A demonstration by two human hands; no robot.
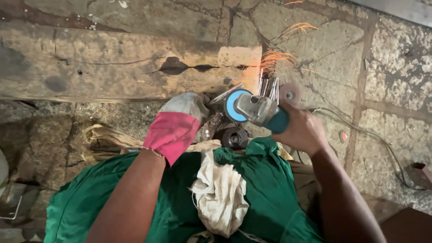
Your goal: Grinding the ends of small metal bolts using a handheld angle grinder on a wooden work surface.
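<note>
Lower left of the frame: green cloth garment (112, 198) over the person's lap, with a crumpled off-white rag (220, 193) lying on it at lower centre.

Upper left to centre: long, cracked, weathered wooden beam (112, 63) lying across the stone-paved floor (396, 67), apparently serving as a rest at working height.

Centre left: left hand (186, 108) in a grey work glove with a pink cuff, closed around a bunch of thin grey metal rods (269, 85); only the rod tips show, standing up beside the wheel. The glove likely shields the hand from heat and sparks, and the hold keeps the rods steady against the tool.

Centre: dark round metal part (234, 137) on the ground, just below the tool.

Centre right: small angle grinder with grey head, blue guard and teal body (256, 108), its worn reddish abrasive disc (290, 93) touching the rod tips. Bare right hand (301, 130) wrapped tight around the teal body, pressing the disc to the work.

Upper right: orange sparks (288, 56) streaming up and away from the person.

Right: thin dark power cable (382, 144) trailing over the stones from the grinder.
</note>
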